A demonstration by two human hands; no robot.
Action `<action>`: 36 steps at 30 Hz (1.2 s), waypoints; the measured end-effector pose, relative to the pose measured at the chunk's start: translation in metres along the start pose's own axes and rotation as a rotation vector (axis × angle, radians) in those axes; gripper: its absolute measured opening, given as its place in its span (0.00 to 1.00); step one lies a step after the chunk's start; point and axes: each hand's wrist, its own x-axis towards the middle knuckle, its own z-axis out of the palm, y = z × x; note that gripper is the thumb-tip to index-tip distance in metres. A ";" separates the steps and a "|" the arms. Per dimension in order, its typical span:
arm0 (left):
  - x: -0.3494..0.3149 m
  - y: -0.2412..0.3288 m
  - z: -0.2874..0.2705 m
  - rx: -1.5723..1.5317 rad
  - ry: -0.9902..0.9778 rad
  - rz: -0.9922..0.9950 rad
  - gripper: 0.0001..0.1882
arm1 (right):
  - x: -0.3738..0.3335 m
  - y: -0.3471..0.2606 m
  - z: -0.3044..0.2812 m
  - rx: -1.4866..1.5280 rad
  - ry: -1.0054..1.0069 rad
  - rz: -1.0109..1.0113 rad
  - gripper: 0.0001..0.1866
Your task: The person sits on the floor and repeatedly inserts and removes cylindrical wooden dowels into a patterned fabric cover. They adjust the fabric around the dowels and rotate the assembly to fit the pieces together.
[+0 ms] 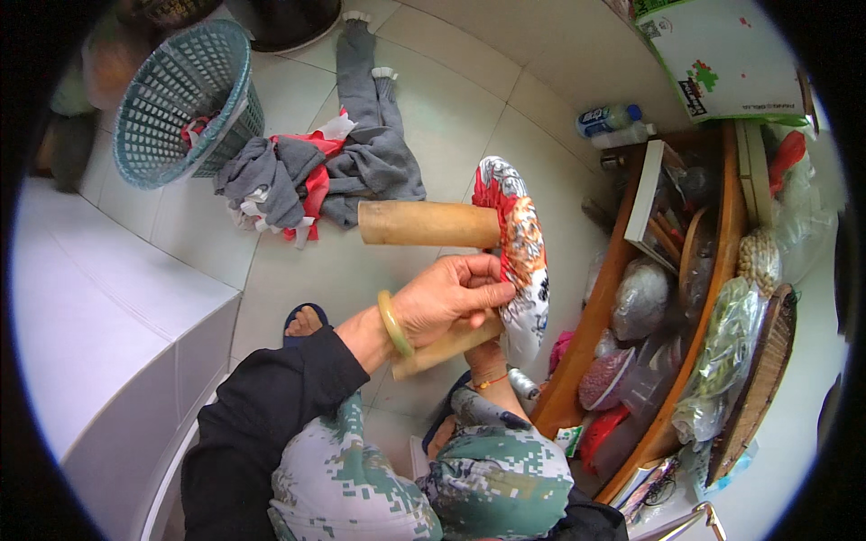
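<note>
A small stool is tipped on its side in front of me, with round wooden legs (424, 224) pointing left. Its round padded seat has a patterned fabric cover (528, 270) in white, red, orange and black, gathered in folds on the underside. My left hand (456, 293), with a jade-coloured bangle at the wrist, pinches the cover's gathered edge between thumb and fingers. Below it, my right hand (487, 357) grips the stool near the base of the lower leg. That leg and the seat hide most of its fingers.
Grey garments with red and white cloth (311, 176) lie on the tiled floor beside a blue-green plastic basket (248, 108). On the right stands a wooden drawer (577, 379) full of bagged goods. Plastic bottles (613, 119) lie behind it. A white surface (108, 279) fills the left.
</note>
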 end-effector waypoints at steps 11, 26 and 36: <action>0.000 -0.004 0.016 0.069 -0.119 -0.077 0.12 | -0.015 -0.027 0.009 0.301 -0.163 0.221 0.36; -0.089 0.032 -0.085 0.429 0.705 -0.127 0.36 | -0.032 -0.053 -0.019 -0.377 -0.039 0.272 0.26; -0.019 0.050 -0.072 1.524 0.795 0.214 0.36 | -0.065 -0.046 0.020 -0.851 -0.368 0.201 0.27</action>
